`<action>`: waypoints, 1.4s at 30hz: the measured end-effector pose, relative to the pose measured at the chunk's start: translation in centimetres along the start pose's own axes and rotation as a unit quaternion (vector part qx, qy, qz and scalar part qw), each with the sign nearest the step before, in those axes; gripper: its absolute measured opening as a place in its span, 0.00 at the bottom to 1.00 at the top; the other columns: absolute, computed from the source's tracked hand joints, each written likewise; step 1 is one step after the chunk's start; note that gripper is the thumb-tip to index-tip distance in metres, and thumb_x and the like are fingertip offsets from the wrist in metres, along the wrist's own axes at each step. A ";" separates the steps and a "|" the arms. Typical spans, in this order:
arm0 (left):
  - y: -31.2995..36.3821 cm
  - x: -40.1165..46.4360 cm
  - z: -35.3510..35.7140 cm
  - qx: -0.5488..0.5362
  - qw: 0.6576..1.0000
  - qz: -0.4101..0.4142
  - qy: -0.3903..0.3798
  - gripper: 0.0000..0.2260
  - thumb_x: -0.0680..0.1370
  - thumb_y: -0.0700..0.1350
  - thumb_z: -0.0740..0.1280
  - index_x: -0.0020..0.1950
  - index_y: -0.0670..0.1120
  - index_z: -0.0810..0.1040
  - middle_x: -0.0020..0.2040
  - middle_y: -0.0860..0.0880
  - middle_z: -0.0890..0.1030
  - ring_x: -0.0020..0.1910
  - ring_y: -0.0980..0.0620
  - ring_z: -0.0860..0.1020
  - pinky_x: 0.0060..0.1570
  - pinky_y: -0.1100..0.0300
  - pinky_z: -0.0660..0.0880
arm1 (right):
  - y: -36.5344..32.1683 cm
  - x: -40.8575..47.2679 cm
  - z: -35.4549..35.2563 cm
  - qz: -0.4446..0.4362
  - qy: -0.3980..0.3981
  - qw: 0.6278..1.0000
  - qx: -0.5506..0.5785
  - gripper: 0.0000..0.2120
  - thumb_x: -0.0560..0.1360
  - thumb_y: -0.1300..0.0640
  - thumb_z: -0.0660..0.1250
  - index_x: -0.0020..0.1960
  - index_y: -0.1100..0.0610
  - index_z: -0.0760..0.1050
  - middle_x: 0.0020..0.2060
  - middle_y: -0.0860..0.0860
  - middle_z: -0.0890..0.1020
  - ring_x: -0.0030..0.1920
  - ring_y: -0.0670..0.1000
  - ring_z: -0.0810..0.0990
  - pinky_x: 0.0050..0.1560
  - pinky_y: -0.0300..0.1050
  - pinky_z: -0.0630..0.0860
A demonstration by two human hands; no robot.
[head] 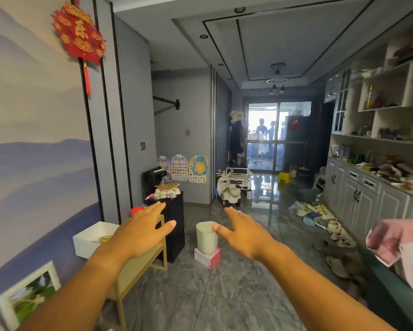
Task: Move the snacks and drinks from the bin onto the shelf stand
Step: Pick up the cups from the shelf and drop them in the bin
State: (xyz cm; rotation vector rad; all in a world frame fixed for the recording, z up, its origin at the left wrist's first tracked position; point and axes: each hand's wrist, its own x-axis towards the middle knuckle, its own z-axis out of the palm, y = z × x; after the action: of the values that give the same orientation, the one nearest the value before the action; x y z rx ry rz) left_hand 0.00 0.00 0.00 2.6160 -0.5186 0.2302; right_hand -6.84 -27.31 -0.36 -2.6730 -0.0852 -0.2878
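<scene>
Both the left hand (138,231) and the right hand (244,232) are spread flat and hold nothing. The white bin (90,237) at lower left seems untouched; next is probably to reach into it for a snack.

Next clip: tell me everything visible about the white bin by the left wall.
The white bin is a box with straight, smooth walls, plastic by the look, open at the top and upright. It stands against the mural wall, on or beside the gold-framed shelf stand; its base is hidden. Yellow packaging shows inside. The left hand hovers in front, open, not touching it.
</scene>
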 end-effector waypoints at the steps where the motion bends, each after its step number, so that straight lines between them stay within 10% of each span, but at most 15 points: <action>1: -0.3 0.5 0.2 -0.005 1.000 -0.003 -0.002 0.35 0.78 0.68 0.56 0.81 0.57 0.51 0.82 0.53 0.56 0.79 0.46 0.60 0.73 0.40 0.66 | 0.2 0.7 0.3 -0.002 -0.002 1.000 0.006 0.38 0.80 0.31 0.54 0.82 0.52 0.53 0.82 0.51 0.58 0.80 0.56 0.60 0.76 0.60 0.63; 24: -10.8 25.0 7.4 0.001 0.974 -0.215 0.064 0.32 0.77 0.67 0.61 0.78 0.58 0.58 0.77 0.52 0.68 0.71 0.47 0.71 0.68 0.48 0.71 | 7.5 35.9 8.0 -0.160 -0.111 0.980 0.045 0.39 0.79 0.32 0.58 0.82 0.50 0.52 0.82 0.49 0.55 0.80 0.54 0.60 0.76 0.61 0.65; 42: -29.3 51.8 10.5 0.035 0.955 -0.291 0.050 0.37 0.75 0.72 0.54 0.80 0.58 0.53 0.81 0.53 0.58 0.77 0.46 0.64 0.72 0.43 0.67 | 6.4 69.9 22.4 -0.202 -0.186 0.961 0.023 0.37 0.80 0.32 0.56 0.82 0.47 0.49 0.83 0.46 0.52 0.82 0.53 0.54 0.78 0.60 0.61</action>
State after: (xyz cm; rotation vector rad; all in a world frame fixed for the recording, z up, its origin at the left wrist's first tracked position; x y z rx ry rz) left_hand 59.73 2.57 -8.43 2.6725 0.3063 0.1843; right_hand 66.32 -22.27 -7.64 -2.6102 -0.7483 0.0972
